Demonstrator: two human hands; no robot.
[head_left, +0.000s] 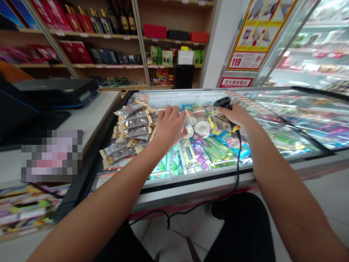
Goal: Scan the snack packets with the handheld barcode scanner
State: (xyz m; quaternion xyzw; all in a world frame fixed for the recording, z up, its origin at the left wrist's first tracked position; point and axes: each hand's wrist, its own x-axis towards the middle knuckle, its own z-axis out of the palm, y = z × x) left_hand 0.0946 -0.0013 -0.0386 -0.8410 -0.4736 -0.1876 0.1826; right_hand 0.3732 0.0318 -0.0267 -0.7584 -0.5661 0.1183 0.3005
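My right hand (239,115) is wrapped round the handle of a black barcode scanner (223,102), its head pointing left. A black cord runs down from the scanner's handle past the freezer's front edge. My left hand (170,125) is over the glass top of the chest freezer (158,187), fingers bent and apart, thumb to the right; nothing shows in its grip. Just left of it lies a pile of clear-windowed packets (137,122) with dark contents and tan ends. Round tubs (202,128) and colourful frozen packs (218,149) show between and below my hands.
A counter at left bears a dark machine (54,92) and a blurred-out item (54,156). Shelves (109,35) with bottles and boxes stand behind. The scanner's cord (191,208) loops below the freezer, near my legs. A glass-fronted cabinet (319,54) is at right.
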